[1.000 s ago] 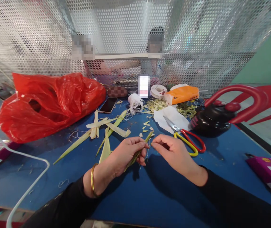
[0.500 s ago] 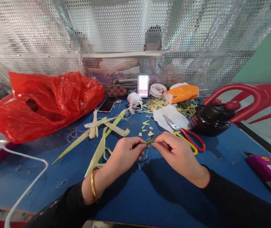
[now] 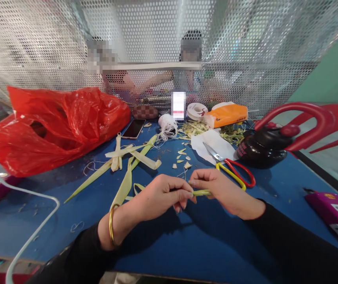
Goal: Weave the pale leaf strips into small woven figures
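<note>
Above the near middle of the blue table (image 3: 186, 244): left hand (image 3: 159, 195), fingers curled, pinching one end of a narrow yellow-green leaf strip (image 3: 202, 193); right hand (image 3: 223, 191), closed on the other end, just beside the left. Behind the right hand: scissors (image 3: 230, 170), red and yellow handles, blades on white paper (image 3: 213, 140). Left of centre: cut fronds (image 3: 127, 156); red plastic bag (image 3: 59, 122).
</note>
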Demonstrator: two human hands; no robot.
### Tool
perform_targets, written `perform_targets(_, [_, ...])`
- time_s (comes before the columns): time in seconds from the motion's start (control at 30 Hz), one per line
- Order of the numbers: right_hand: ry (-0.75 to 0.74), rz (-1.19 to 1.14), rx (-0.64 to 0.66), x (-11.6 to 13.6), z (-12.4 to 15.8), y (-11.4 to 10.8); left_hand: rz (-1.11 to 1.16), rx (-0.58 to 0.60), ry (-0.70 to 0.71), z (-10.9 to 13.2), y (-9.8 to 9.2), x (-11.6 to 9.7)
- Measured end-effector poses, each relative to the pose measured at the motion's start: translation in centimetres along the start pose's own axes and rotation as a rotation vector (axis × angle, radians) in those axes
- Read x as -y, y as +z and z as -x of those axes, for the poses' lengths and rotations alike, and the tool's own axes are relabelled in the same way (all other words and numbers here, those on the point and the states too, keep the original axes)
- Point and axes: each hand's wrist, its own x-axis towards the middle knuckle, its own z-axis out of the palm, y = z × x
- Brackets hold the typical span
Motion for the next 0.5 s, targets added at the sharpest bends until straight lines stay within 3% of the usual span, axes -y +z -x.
perform_targets(0.13, [0.079,-0.253,0.077,-1.0,-0.1,0.4,0.065,-0.072,0.040,-0.1,-0.2,-0.2])
perform_targets(0.23, [0.024,-0.240,0.010,-1.2,0.1,1.0,0.107,-0.160,0.079,-0.3,-0.4,-0.2])
perform_targets(0.37, [-0.218,0.157,-0.146,-0.8,0.9,1.7,0.136,-0.261,0.056,-0.4,-0.5,-0.3])
perform_targets(0.5, [-0.523,0.673,-0.166,-0.6,1.8,2.0,0.066,-0.372,-0.001,-0.6,-0.4,0.0])
